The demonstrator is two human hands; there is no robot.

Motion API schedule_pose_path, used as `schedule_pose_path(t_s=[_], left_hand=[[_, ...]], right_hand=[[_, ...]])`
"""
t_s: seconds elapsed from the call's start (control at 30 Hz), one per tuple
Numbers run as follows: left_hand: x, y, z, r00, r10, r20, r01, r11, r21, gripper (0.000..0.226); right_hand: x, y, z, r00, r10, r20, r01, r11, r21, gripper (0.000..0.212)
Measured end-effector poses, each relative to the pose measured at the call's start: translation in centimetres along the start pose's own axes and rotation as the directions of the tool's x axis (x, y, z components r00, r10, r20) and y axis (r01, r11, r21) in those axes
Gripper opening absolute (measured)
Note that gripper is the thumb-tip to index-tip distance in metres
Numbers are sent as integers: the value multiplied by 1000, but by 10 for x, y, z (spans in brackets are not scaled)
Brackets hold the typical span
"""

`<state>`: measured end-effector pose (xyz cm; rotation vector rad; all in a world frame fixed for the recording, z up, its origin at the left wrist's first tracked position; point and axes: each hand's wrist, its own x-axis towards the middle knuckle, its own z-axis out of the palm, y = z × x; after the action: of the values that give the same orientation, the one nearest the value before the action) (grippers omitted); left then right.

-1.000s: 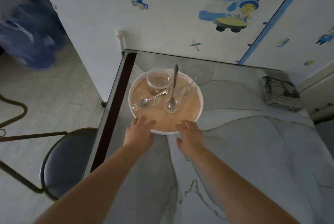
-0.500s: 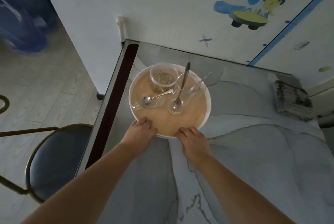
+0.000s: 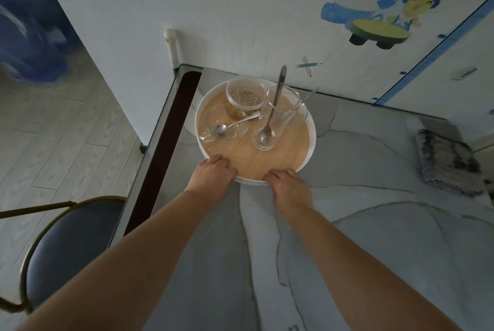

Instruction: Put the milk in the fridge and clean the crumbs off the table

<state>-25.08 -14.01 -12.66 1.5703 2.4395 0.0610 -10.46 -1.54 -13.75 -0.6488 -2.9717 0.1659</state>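
Observation:
A round tray [image 3: 311,127] with a white rim and wooden floor sits at the far left corner of the marble table [image 3: 361,237]. On it stand a small clear bowl of cereal [image 3: 246,95], a low glass cup [image 3: 227,129] with a spoon in it, and a tall glass [image 3: 280,117] holding a long spoon. My left hand [image 3: 211,174] grips the tray's near-left rim, fingers curled over the edge. My right hand [image 3: 290,187] grips the near rim the same way. No milk is in view.
A folded grey cloth [image 3: 449,162] lies at the table's right edge. The wall with cartoon stickers runs right behind the tray. A black round chair [image 3: 66,245] stands left of the table, and a blurred blue object [image 3: 26,23] is on the floor at the far left.
Both hands have slid the tray a little further towards the wall, and the view has moved closer to it. The dishes on the tray kept their places.

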Motion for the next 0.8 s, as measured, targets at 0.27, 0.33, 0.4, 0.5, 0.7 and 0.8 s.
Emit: schedule_pose_path(t_s=[0.27,0.33,0.4,0.5,0.7,0.8], left_hand=[[30,-7,-6,999,-32,4,32,998,-51,26],[33,-8,-6,999,-32,13,33,999,-39,26],[35,-8,-6,999,-19,31,20,999,-30,26],[36,-10,-4,999,-23,44,24,999,-31,26],[26,8,-16,994,-105,-5,105,991,79,40],[7,15,-28,993,-112,-44,114,992,57,44]], right_hand=[[28,17,3,998,-36,-57,36,999,0,44],[31,21,4,996,-53,-71,53,999,-3,44],[31,24,4,998,-49,-42,49,999,2,42],[33,23,4,999,-17,33,15,999,45,37],[26,17,-13,990,9,143,-19,997,72,43],[12,12,-33,970,76,232,-83,996,23,48]])
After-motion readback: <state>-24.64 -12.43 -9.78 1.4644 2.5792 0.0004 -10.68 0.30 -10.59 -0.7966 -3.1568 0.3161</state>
